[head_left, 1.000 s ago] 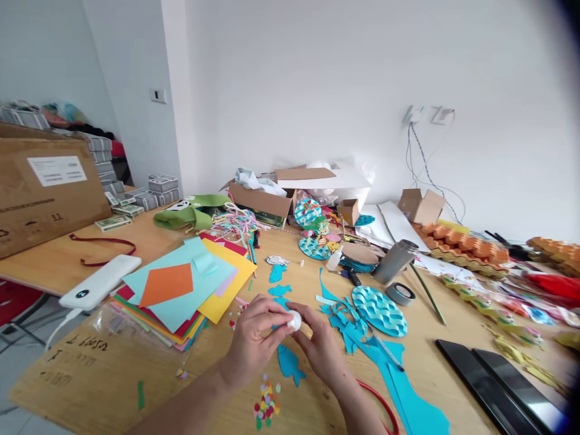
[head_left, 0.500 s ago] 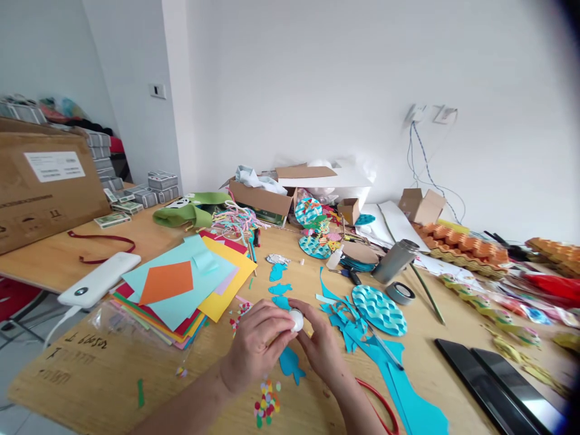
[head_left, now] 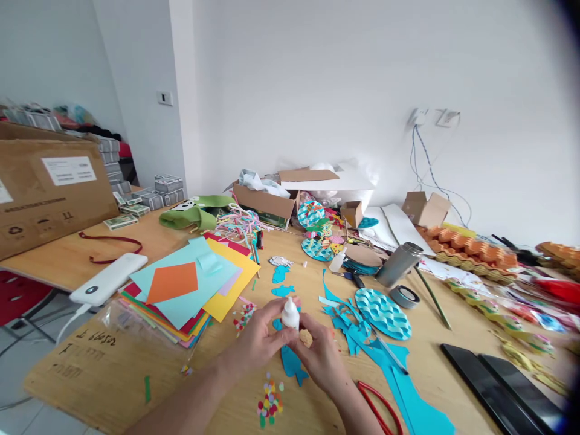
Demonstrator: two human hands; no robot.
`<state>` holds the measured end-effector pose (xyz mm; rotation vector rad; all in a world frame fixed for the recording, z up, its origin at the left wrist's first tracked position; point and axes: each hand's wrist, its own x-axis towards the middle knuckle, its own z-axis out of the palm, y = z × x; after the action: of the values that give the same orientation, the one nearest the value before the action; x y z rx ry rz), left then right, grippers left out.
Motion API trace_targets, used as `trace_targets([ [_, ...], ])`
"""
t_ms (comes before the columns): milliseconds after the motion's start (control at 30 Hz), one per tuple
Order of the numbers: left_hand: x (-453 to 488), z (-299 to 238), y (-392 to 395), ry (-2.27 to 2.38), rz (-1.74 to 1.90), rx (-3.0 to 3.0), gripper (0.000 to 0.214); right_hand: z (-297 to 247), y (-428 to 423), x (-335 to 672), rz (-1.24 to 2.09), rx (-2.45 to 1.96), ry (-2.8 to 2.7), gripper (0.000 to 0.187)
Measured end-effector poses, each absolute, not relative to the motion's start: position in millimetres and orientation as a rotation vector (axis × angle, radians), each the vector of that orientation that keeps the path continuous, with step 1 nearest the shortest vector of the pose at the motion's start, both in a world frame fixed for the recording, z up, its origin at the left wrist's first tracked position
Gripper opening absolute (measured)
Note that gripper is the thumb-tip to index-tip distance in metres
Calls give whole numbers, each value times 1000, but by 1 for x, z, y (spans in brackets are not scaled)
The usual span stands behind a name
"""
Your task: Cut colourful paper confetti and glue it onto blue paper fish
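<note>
A small white squeeze bottle [head_left: 290,315] with a pointed nozzle stands upright between my hands above the table. My left hand [head_left: 265,332] is closed round it, thumb in front and fingers behind. From the other side, the fingers of my right hand [head_left: 319,350] close on its lower part. Beneath and beyond my hands lie blue paper fish; one fish [head_left: 293,362] is partly covered by my fingers. Nearer to me is a loose pile of coloured paper dots [head_left: 270,400]. More dots [head_left: 244,317] are scattered left of my left hand.
Left are stacked coloured paper sheets [head_left: 181,284] and a white power bank [head_left: 109,279]. To the right lie blue paper scraps [head_left: 394,362], red-handled scissors [head_left: 378,406], a wavy blue oval [head_left: 383,312], tape [head_left: 405,296], a metal flask [head_left: 399,264] and black phones [head_left: 489,383].
The white bottle has turned from its round end facing me to upright with its nozzle up. Both hands have shifted their grip around it. The view has swung slightly left.
</note>
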<state>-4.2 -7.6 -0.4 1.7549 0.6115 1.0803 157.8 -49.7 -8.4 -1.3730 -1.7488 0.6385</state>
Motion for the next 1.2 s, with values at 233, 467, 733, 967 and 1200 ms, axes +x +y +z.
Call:
trace_targets([
  [233,2,-13,-9,694,1316,1849,30,11,-57,164,672,-1389,-1496,33],
  [467,-2,-26,-3,843,1364,2338,33,22,-65,154,824,-1279,-1159,38],
  [733,-5,-25,-6,1070,1393,2591,33,21,-60,156,908,-1354,-1029,48],
  [967,-5,-22,-9,1099,1378,2736,35,19,-57,158,910,-1412,-1052,44],
  [1200,-4,-23,-9,1092,1391,2846,34,12,-59,154,666,-1501,-1132,26],
])
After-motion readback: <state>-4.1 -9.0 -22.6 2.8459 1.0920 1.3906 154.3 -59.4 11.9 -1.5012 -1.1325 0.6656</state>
